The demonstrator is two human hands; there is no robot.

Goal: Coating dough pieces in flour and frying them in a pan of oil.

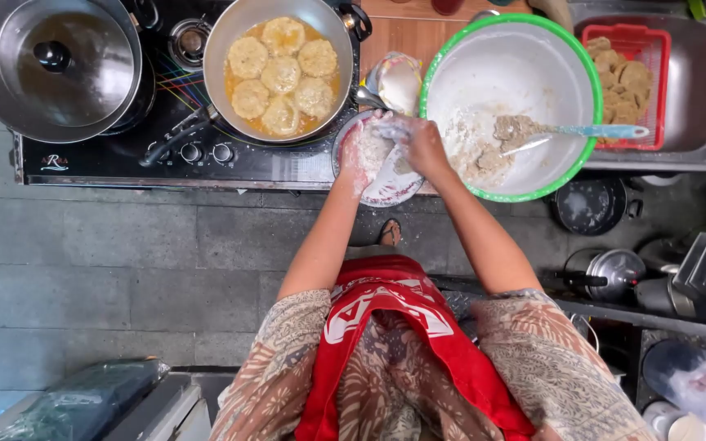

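dough patty between two floury hands

dough patty (pixel 376 147) sits in the left hand (pixel 359 155), over a small plate (pixel 394 189) on the worktop (pixel 398 37). the right hand (pixel 422 143) presses on top, fingers curled around it. it looks soft, sticky and easy to squash, so cup it from under. a green bowl (pixel 586 73) with a spoon (pixel 590 131) is just beside; more patties fry in the pan (pixel 230 20).
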